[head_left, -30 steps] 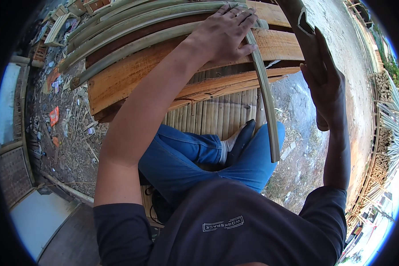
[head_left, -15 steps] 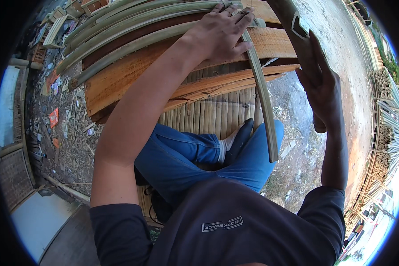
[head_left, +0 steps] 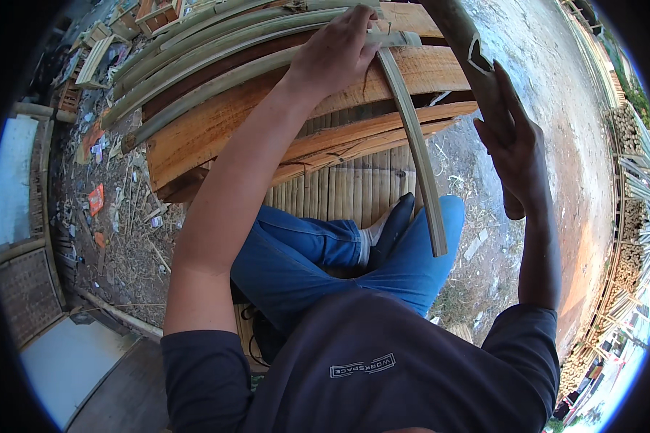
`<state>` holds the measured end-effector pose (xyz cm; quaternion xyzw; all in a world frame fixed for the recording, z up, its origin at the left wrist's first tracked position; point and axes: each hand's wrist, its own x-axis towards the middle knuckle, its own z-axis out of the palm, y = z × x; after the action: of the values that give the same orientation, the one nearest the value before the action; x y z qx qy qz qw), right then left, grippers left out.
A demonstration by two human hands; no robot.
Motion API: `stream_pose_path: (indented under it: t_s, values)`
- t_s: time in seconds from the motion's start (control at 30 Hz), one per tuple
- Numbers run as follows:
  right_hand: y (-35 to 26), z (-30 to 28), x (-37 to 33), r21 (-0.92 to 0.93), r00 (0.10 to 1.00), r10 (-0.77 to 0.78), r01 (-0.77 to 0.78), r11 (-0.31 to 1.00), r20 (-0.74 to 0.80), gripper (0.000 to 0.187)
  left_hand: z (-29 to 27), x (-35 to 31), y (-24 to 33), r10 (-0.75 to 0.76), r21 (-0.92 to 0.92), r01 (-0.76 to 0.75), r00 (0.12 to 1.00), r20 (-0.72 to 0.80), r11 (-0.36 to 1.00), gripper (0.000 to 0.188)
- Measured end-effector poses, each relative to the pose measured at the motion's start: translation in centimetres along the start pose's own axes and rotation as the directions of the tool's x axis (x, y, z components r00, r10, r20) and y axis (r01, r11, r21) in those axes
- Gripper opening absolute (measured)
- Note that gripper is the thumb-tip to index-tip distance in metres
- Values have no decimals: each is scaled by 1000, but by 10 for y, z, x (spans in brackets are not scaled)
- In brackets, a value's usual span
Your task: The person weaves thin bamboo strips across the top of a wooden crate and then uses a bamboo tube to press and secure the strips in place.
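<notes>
My left hand is closed at the far end of a narrow bamboo strip, fingers and thumb around its upper end; the fingertips are partly hidden. The strip lies across the wooden boards of a crate-like piece, its near end over my knee. A thin nail stands up beside my left hand. At the right, my right hand grips a thick, dark bamboo pole with a pale-edged notch, held tilted beside the boards.
Several long bamboo slats lie across the boards at the far left. Beneath is a slatted bamboo platform, where I sit cross-legged in jeans. Littered ground is at left, a wooden crate far left, stacked bamboo at right.
My left hand has shifted left and its spread fingers have drawn together, exposing the nail. The strip has moved slightly left. My right hand still holds the pole, slightly further left.
</notes>
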<state>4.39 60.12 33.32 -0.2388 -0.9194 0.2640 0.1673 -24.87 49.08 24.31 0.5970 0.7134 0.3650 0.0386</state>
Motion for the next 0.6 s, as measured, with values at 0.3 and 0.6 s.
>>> stream_pose_path:
  t_s: [0.3, 0.6]
  values:
    - [10, -5, -14, 9, 999, 30, -30, 1000, -45, 81, -1, 2, -4, 171, 157, -148, 975, -144, 976, 48]
    - [18, -7, -19, 3, 999, 19, -19, 1000, -27, 80, -10, -1, -5, 78, 331, -61, 996, -40, 942, 37]
